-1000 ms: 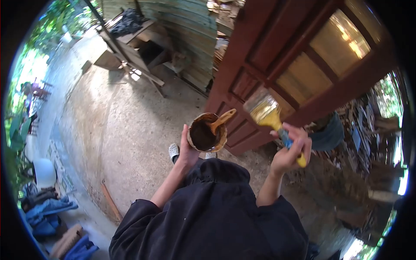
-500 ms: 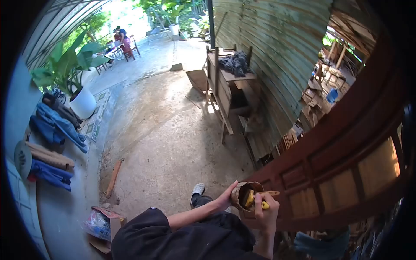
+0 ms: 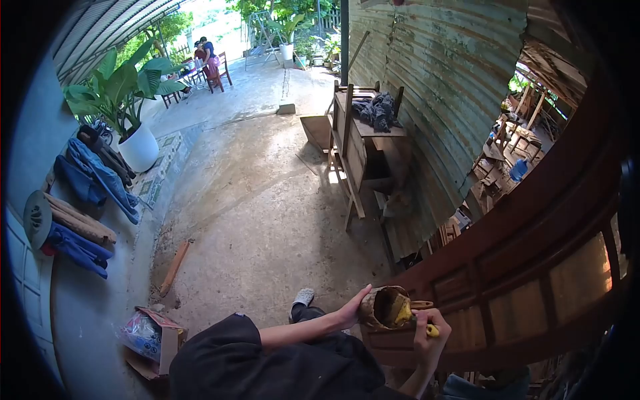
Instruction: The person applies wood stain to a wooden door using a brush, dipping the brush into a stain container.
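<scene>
The right hand (image 3: 433,339) grips a yellow brush (image 3: 404,312) at the mouth of the pot (image 3: 371,308), clasped by the left hand (image 3: 350,311) and seemingly tilted (a wooden handle (image 3: 421,305) juts out too). Further tipping might slop paint onto the floor (image 3: 233,233) or nearby door (image 3: 520,313).
</scene>
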The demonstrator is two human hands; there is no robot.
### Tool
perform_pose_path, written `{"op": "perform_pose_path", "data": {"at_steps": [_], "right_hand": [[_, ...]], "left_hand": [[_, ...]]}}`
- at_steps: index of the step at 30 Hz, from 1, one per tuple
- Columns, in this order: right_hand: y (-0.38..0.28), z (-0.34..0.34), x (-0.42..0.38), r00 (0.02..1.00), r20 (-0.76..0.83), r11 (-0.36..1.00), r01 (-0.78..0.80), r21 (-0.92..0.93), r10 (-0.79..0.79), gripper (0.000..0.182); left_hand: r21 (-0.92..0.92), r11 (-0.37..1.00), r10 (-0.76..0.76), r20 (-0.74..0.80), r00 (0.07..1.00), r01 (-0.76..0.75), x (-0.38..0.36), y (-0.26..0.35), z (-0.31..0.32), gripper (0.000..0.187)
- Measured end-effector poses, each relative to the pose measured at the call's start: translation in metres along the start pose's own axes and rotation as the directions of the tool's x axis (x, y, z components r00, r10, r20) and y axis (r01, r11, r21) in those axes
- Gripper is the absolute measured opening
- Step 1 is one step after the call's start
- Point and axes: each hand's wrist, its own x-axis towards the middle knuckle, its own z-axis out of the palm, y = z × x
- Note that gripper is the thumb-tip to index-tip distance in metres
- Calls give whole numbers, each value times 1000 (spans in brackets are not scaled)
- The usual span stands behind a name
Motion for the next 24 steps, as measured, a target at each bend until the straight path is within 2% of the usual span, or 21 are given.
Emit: {"op": "perform_pose_path", "data": {"at_steps": [2, 4, 5, 6, 8, 10, 11, 12, 13, 14, 15, 16, 17, 18, 19, 20, 21, 22, 24], "right_hand": [[9, -4, -4, 999, -32, 1000, -6, 28, 7, 19], [15, -7, -7, 961, -267, 997, 76, 26, -66, 22], [25, -13, -13, 957, -289, 990, 23, 139, 18, 23], [30, -18, -14, 957, -290, 990, 21, 138, 20, 23], [40, -29, -16, 856, -501, 959, 22, 283, 128, 27], [74, -46, -13, 793, -598, 953, 81, 291, 115, 31], [84, -50, -16, 732, -666, 958, 68, 279, 142, 33], [85, -51, -9, 685, -722, 989, 17, 149, 97, 29], [121, -63, -13, 654, -756, 995, -91, -38, 31, 22], [106, -66, -9, 660, -751, 949, -219, -226, -27, 17], [105, -67, -1, 686, -727, 989, -97, -110, -14, 17], [137, -69, 4, 680, -733, 1000, -22, -18, 2, 20], [129, -71, 10, 697, -714, 963, -143, -229, -66, 24], [153, -73, 12, 697, -710, 968, -98, -232, -99, 24], [164, -73, 14, 716, -697, 976, -134, -171, -24, 21], [185, -72, 16, 703, -696, 965, -54, -257, -146, 18], [185, -69, 19, 707, -696, 969, -61, -239, -128, 18], [180, -68, 21, 714, -664, 932, -46, -359, -221, 18], [171, -65, 28, 766, -610, 947, -4, -323, -205, 18]], "left_hand": [[-5, 1000, -10, 1, 1000, 10, 0, -1, 2, 73], [-16, 999, -40, -13, 999, 40, 0, -3, 2, 74], [-17, 999, -41, -12, 999, 41, -1, -3, 1, 74], [-23, 998, -63, -14, 998, 63, -2, -3, 1, 74], [-31, 996, -88, -15, 996, 87, -1, -2, 2, 74], [-4, 999, -32, -58, 998, 32, 2, -3, 0, 78], [2, 1000, 27, -89, 996, -27, 1, -1, -3, 80], [6, 999, 46, -111, 993, -46, -4, 4, 9, 82], [27, 998, 54, -117, 992, -51, -11, 7, 14, 81], [56, 998, 40, -110, 993, -34, -21, 17, 26, 79], [15, 1000, 9, -42, 999, -8, -16, 12, 13, 78], [-28, 1000, 11, 12, 1000, -11, -10, 10, -2, 77], [-39, 999, 10, -52, 999, -12, -7, 6, -7, 78], [-47, 998, 25, -116, 993, -30, -5, 2, -8, 78], [-37, 999, -19, -96, 995, 15, -5, 0, -5, 78], [-1, 1000, -4, -103, 995, 4, -10, 1, -1, 78], [35, 999, 19, -113, 993, -15, -12, 3, 3, 78], [45, 999, -2, -102, 995, 7, -13, 4, 8, 78], [122, 993, 16, -157, 988, 3, -15, 7, 14, 79]]}}
